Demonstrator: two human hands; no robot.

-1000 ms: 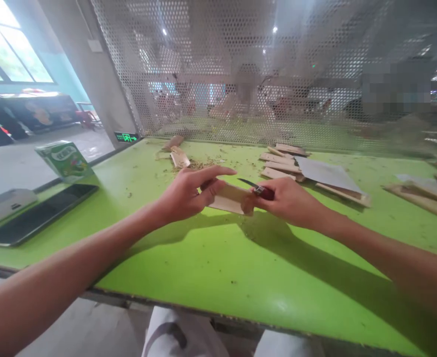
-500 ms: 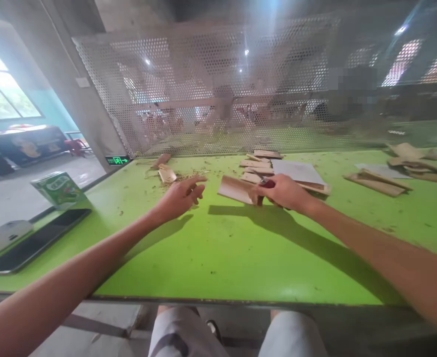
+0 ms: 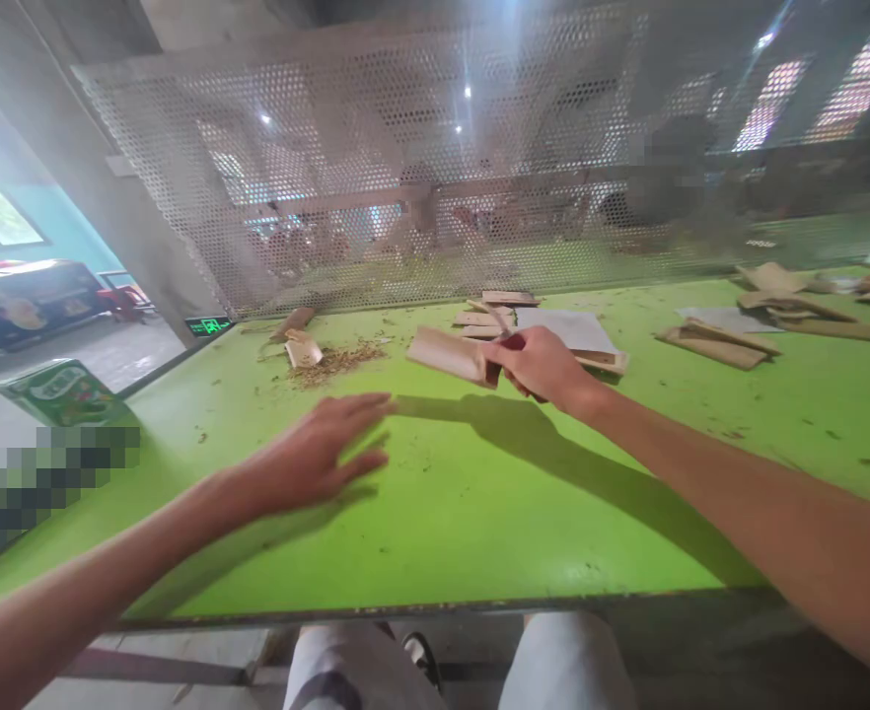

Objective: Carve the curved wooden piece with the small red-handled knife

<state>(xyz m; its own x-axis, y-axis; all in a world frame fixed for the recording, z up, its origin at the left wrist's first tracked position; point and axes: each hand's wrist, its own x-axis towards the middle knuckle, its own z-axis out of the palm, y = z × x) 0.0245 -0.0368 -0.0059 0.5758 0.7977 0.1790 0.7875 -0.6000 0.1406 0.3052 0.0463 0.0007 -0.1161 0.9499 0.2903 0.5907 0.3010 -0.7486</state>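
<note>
My right hand [image 3: 543,365] grips the right end of a curved, light-brown piece [image 3: 448,355] and holds it above the green table [image 3: 435,532]. A thin tool, its shape unclear, also shows at these fingers. My left hand [image 3: 331,444] is held low over the table with its fingers apart and nothing in them, slightly blurred. Beyond it lie a heap of brown shavings [image 3: 342,363] and a small pale curved piece [image 3: 303,350]. Behind my right hand are several flat strips [image 3: 483,319] and a white sheet [image 3: 572,329].
A green box [image 3: 65,392] stands at the left edge. More brown curved pieces [image 3: 716,345] lie on the right side. A perforated metal screen [image 3: 405,168] rises along the table's back edge, with blurred people behind it.
My left hand has moved back from near the shavings towards me, its fingers more spread. My right hand still holds the curved piece. The whole view has shifted slightly.
</note>
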